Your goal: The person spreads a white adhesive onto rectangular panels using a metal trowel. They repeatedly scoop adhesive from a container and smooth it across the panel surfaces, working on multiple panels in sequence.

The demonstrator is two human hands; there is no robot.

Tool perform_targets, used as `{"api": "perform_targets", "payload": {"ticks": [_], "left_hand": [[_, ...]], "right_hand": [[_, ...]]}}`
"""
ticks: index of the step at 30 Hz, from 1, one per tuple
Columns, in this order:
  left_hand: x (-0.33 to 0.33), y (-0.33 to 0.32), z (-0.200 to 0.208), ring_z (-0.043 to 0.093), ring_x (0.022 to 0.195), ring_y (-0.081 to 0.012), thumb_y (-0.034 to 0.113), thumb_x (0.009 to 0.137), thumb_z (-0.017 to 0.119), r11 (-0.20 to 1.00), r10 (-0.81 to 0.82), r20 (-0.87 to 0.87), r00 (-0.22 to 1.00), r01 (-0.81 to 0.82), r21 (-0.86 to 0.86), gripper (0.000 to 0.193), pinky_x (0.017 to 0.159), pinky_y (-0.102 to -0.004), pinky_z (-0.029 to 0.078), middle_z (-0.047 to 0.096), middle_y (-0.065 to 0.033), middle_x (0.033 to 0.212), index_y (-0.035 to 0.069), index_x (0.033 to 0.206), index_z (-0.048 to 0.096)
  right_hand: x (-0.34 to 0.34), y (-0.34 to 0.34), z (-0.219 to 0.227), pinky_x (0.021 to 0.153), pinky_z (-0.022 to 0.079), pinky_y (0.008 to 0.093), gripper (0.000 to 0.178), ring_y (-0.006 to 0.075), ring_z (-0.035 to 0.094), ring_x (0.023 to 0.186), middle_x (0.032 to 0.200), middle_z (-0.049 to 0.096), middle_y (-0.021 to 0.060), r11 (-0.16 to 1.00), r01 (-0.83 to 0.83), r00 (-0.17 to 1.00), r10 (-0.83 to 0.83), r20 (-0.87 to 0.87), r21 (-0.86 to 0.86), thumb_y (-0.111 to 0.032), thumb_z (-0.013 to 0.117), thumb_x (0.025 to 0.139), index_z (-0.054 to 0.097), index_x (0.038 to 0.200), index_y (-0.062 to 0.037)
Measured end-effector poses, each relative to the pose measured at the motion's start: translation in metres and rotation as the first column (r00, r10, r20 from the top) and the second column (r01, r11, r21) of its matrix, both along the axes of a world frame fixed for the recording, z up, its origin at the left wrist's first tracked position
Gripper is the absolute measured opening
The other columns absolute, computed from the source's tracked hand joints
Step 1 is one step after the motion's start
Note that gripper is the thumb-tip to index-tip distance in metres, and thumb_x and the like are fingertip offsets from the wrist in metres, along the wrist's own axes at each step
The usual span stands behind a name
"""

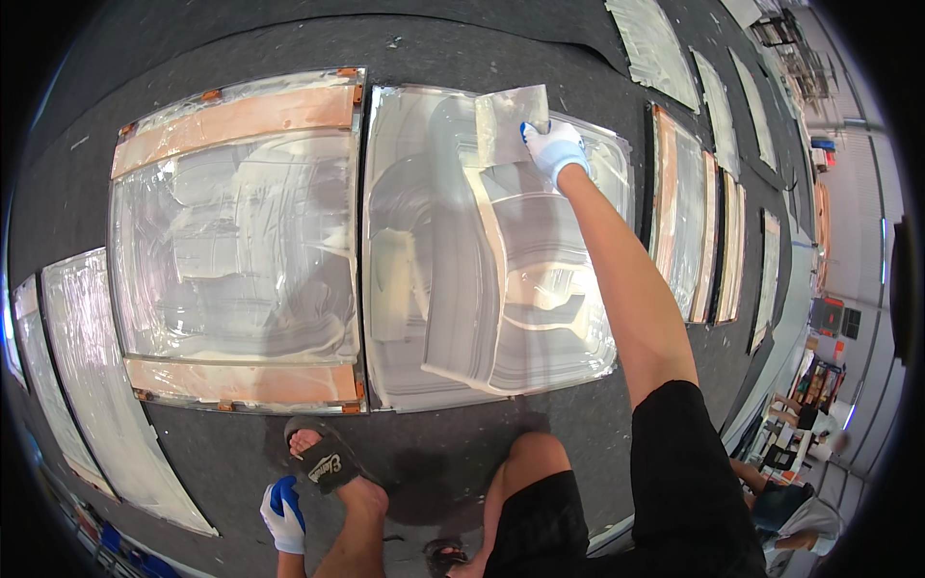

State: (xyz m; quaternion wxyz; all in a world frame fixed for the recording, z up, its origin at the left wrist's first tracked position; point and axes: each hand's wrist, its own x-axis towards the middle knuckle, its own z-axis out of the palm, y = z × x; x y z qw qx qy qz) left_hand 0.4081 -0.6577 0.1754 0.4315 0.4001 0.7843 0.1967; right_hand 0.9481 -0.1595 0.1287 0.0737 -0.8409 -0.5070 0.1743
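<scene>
My right hand [557, 151], in a white and blue glove, grips a flat, pale rectangular spreader [501, 120] near the far edge of a panel [405, 173]. Cream-white paste coats this panel in curved streaks, and a thick ridge of paste [493, 241] runs from the spreader towards the near side. My left hand [283, 517], gloved the same way, hangs low beside my foot, away from the panel. Its fingers look loosely curled, with nothing visible in them.
Left of it lies another smeared panel [241, 231] with copper-coloured strips and orange clips. More coated panels [111, 376] lie far left, with others [679, 207] to the right. Dark matting [434, 48] covers the floor. Another person [785, 501] is at the lower right near cluttered shelves.
</scene>
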Motion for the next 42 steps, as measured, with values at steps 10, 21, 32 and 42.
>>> {"api": "perform_targets", "payload": {"ticks": [10,21,32,42], "left_hand": [[0.008,-0.009,0.029,0.049,0.063,-0.0086,0.021,0.103,0.052,0.997,0.014,-0.055,0.998,-0.018,-0.074,0.029,0.057,-0.0265,0.038,0.053,-0.0003,0.070,-0.001,0.102,0.069],[0.018,-0.016,0.053,0.053,0.069,-0.0130,0.019,0.104,0.049,0.994,0.012,-0.039,0.999,-0.017,-0.110,0.030,0.063,-0.0302,0.045,0.061,-0.0026,0.080,0.003,0.115,0.072],[0.011,-0.026,0.050,0.057,0.073,-0.0155,0.020,0.104,0.050,0.982,-0.086,-0.077,0.993,0.071,-0.176,0.030,0.067,-0.0311,0.048,0.066,-0.0050,0.086,0.003,0.115,0.072],[-0.005,-0.036,0.048,0.057,0.074,-0.0156,0.020,0.104,0.050,0.971,-0.121,-0.094,0.988,0.099,-0.217,0.030,0.068,-0.0317,0.048,0.066,-0.0049,0.085,0.004,0.115,0.073]], "right_hand": [[0.090,-0.015,-0.006,0.096,0.051,0.0429,0.057,0.0384,0.067,0.110,0.115,0.071,0.0243,0.988,0.127,0.988,-0.119,0.098,-0.082,-0.054,0.065,0.086,0.075,0.113,-0.0059],[0.154,-0.032,-0.006,0.097,0.051,0.0420,0.057,0.0383,0.066,0.112,0.116,0.071,0.0234,0.990,0.131,0.984,-0.124,0.124,-0.052,-0.054,0.068,0.085,0.073,0.120,-0.0097],[0.218,-0.043,0.014,0.101,0.049,0.0437,0.058,0.0374,0.065,0.116,0.122,0.070,0.0210,0.965,0.243,0.937,-0.208,0.279,-0.097,-0.056,0.065,0.086,0.073,0.122,-0.0116],[0.231,-0.045,0.038,0.086,0.053,0.0449,0.045,0.0393,0.070,0.098,0.104,0.073,0.0212,0.986,0.167,0.921,-0.160,0.354,0.010,-0.048,0.068,0.086,0.075,0.112,-0.0112]]}}
